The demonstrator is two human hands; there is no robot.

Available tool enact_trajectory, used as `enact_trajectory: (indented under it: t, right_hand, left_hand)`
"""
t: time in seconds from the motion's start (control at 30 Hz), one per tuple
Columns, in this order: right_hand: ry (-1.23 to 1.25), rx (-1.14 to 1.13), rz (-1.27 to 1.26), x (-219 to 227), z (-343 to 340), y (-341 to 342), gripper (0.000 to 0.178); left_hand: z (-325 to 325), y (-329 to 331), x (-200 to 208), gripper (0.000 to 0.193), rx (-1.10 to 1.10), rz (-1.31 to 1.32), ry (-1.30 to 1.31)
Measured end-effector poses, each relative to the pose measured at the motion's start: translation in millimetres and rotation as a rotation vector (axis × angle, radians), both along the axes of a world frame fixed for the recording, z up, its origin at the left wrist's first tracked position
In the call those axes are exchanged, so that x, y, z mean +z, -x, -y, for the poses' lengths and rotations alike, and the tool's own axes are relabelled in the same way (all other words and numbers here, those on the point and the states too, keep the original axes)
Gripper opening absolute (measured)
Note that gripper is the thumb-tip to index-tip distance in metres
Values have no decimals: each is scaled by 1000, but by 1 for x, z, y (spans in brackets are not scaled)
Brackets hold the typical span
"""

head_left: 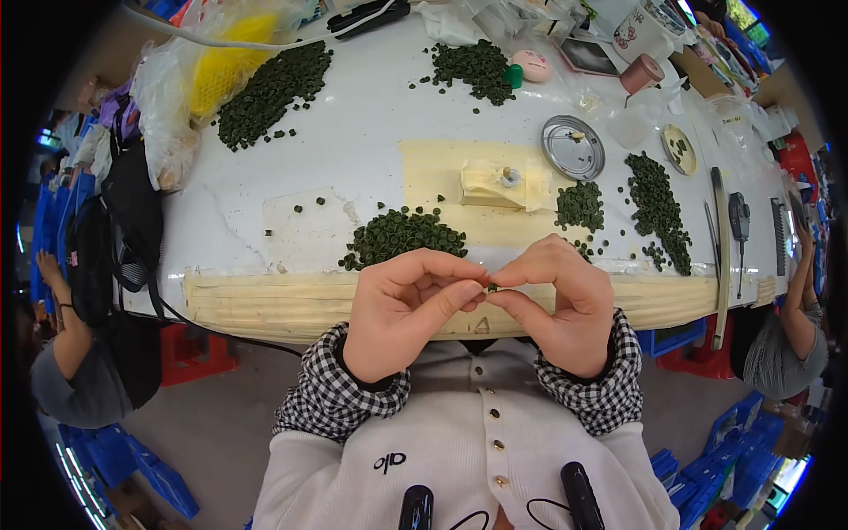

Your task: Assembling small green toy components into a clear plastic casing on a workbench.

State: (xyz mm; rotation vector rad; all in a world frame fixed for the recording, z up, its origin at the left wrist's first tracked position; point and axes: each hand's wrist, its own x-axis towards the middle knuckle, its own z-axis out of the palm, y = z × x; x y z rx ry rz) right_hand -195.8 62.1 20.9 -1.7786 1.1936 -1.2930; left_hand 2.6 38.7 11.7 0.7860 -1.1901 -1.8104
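My left hand (408, 309) and my right hand (561, 296) meet above the table's taped front edge. Between their fingertips is a small dark green part (492, 287), pinched from both sides; its exact form is mostly covered by the fingers. Just beyond my left hand lies a heap of small dark green ring-like parts (402, 237). A smaller pile of green pieces (580, 206) is past my right hand. Beyond both hands, a tape-covered block (495, 185) with a small metal peg on top stands on yellow tape.
More dark green heaps (274, 93) lie at the far left, far middle and right. A round metal lid (572, 148), a reddish thread spool (641, 74) and a screwdriver (740, 221) are to the right. Plastic bags (168, 124) hang at the left edge. People sit on both sides.
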Motion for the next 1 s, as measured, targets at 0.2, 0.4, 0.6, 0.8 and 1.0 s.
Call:
enact_trajectory:
  t: [0.2,0.4,0.6,0.8,1.0]
  right_hand:
    - [-8,18,23,-4,-1,-1,21]
    - [-29,46,76,-4,-2,-1,22]
    - [-28,48,87,-4,-2,-2,24]
    - [-2,50,45,0,-3,-3,27]
    - [4,40,91,1,-4,-5,29]
  left_hand:
    - [-1,-3,-2,18,-18,-26,-4]
    - [-1,-1,-7,21,-3,-111,-21]
    - [-1,0,-7,25,-11,-135,-5]
    - [1,0,-9,24,-36,-170,-37]
    - [1,-2,-17,22,-55,-233,-68]
